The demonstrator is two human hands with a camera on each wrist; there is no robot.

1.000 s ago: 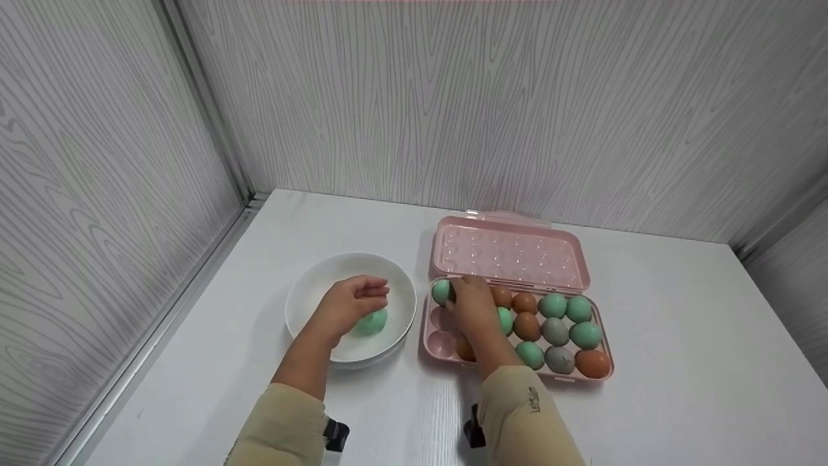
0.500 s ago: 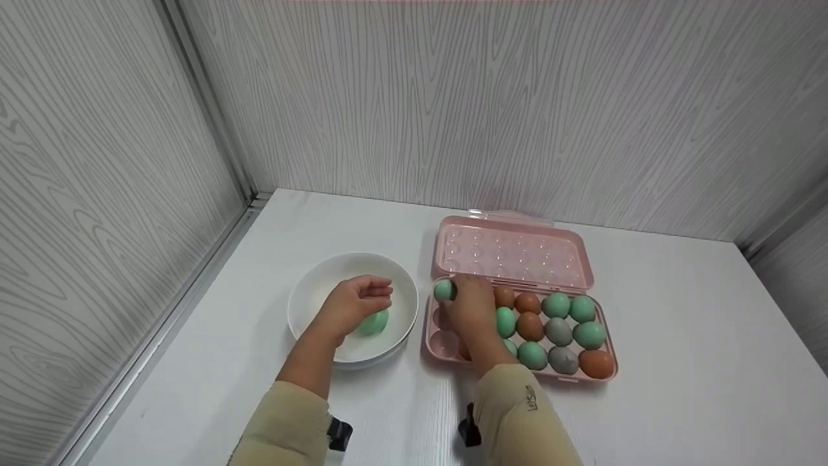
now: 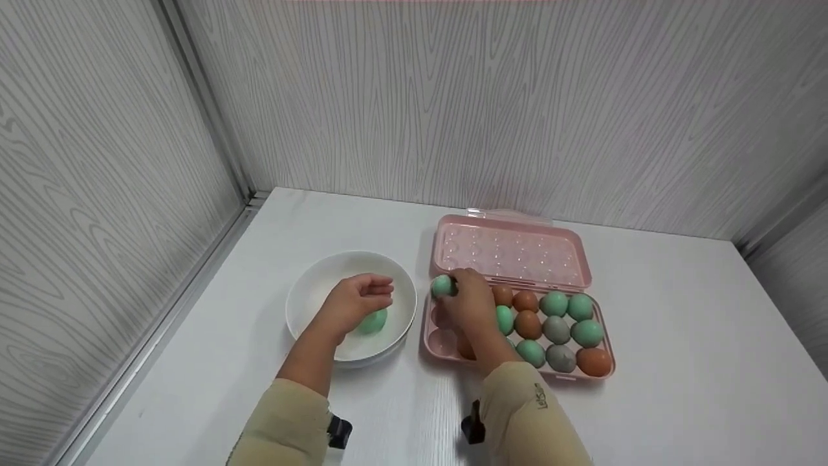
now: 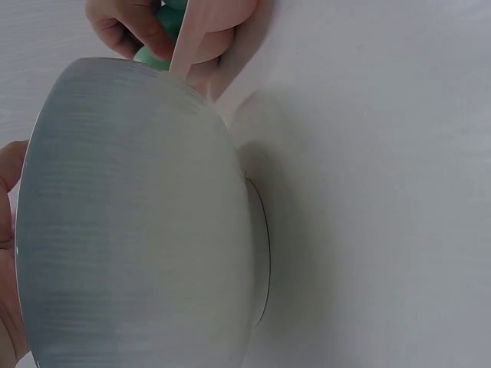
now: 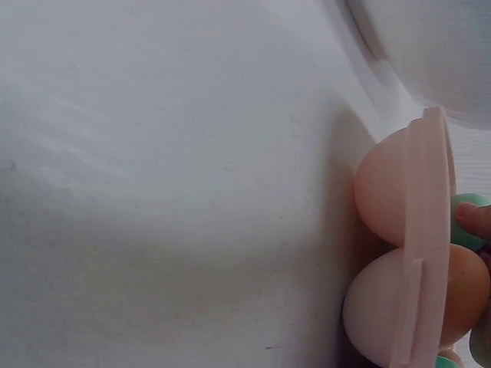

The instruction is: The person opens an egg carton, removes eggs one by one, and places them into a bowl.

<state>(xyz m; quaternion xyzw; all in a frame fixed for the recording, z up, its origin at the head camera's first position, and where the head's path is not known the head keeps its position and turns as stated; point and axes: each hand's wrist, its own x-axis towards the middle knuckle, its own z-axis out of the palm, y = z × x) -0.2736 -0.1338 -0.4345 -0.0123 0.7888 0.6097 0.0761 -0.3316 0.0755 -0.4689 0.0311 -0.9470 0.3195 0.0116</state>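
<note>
“Over at the far left corner of the pink carton (image 3: 442,343), the right hand (image 3: 473,301) is pinching a green egg (image 3: 441,286), its fingers curling round the shell.”

“And the left hand (image 3: 349,307)?”

“That one is hovering over the white bowl (image 3: 307,301), its fingers loosely bent and, as far as I'm seeing, gripping nothing. A second green egg (image 3: 373,321) is lying in the bowl just beneath; I can't tell whether hand and egg are touching.”

“How should anyone be handling that corner egg?”

“Lightly, I'd say: spreading the pressure evenly, moving the egg straight in line with its cup, and keeping knuckles clear of the neighbours. Whether it is sitting fully in the cup, I can't tell.”

“What are the wrist views adding?”

“The right one is showing the carton's rounded underside by the surface (image 5: 153,153), and fingers meeting a green shell, probably that same egg, near a brown egg (image 5: 464,295). From the head view, the back of the hand is hiding much of that contact. The left wrist view is showing the bowl's outer wall and foot, while only the head view is taking in the opened lid (image 3: 511,249).”
</note>
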